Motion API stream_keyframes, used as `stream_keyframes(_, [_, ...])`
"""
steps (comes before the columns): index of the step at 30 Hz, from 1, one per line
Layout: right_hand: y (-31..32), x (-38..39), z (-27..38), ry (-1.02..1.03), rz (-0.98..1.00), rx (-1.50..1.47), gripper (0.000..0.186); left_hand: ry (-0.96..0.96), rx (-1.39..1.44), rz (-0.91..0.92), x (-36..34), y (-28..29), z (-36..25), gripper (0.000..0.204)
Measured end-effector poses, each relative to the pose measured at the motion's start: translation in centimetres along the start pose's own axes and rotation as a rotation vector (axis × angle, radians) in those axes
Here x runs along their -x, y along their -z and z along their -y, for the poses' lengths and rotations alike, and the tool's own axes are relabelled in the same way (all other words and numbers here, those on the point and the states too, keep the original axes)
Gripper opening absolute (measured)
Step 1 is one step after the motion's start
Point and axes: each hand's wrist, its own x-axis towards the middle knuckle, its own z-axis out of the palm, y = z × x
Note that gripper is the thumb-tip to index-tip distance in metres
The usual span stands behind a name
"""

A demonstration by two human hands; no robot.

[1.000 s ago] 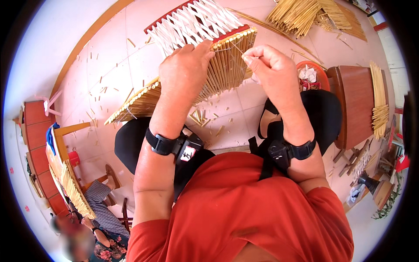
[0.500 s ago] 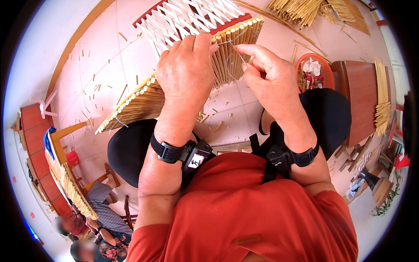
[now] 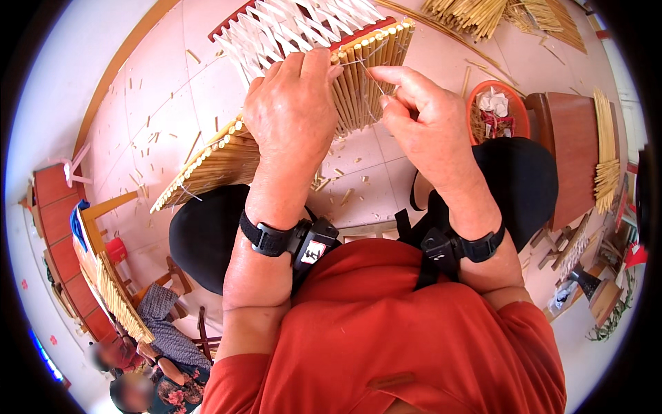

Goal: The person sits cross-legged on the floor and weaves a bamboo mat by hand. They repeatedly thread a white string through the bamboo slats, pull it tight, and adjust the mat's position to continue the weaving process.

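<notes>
A mat of yellow reed sticks, bound side by side with pale cord, runs diagonally across the space above my knees, its cut ends up. A frame with white crisscross slats and dark red bars lies against its far side. My left hand is closed over the mat's top edge, fingers curled on the stick ends. Just right of it, my right hand pinches a thin cord that runs up to the sticks. The left fingertips are partly hidden.
An orange-red basket with scraps stands beside a brown wooden bench. Reed bundles lie at the upper right; offcuts litter the tiled floor. At lower left two co-workers are by a wooden chair holding reeds.
Compared with a second ago, both hands and the mat sit a little higher in view. My right index finger has extended leftward along the cord, toward the stick ends.
</notes>
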Motion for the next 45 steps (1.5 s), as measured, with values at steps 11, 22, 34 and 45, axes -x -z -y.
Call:
stream_keyframes(11, [-0.25, -0.2, -0.38, 0.043, -0.014, 0.046, 0.028, -0.045, 0.008, -0.098, 0.21, -0.5, 0.02, 0.017])
stream_keyframes(22, [-0.1, 0.1, 0.38, -0.003, 0.003, 0.018, 0.028, 0.0, -0.007, -0.023, 0.25, 0.0, -0.14, 0.014])
stream_keyframes(34, [-0.03, 0.01, 0.34, -0.017, 0.012, 0.034, 0.029, 0.007, -0.014, -0.016, 0.3, 0.06, -0.33, 0.016])
stream_keyframes(45, [-0.25, 0.12, 0.13, -0.009, 0.0, 0.017, 0.027, 0.003, -0.016, -0.024, 0.32, -0.06, -0.32, 0.015])
